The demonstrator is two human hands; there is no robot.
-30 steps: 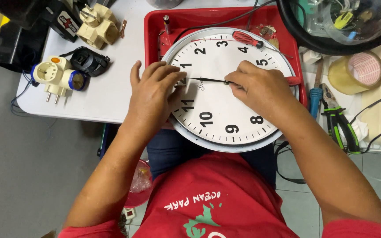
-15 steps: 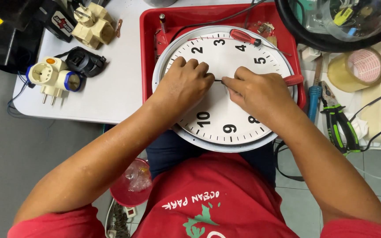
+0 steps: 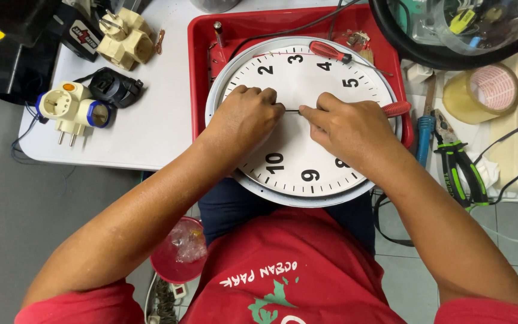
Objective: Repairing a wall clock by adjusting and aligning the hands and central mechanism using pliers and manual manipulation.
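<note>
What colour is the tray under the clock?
Red. The tray shows best in the head view, its rim framing the white clock face.

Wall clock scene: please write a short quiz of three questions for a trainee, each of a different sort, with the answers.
1. True or false: the wall clock lies partly in the red tray.
2. What do the left hand and the right hand pinch between them? A) a roll of tape B) a thin dark clock hand C) pliers
3. Which tool lies on the top of the clock face?

Key
1. True.
2. B, the clock hand.
3. The red-handled screwdriver.
</note>
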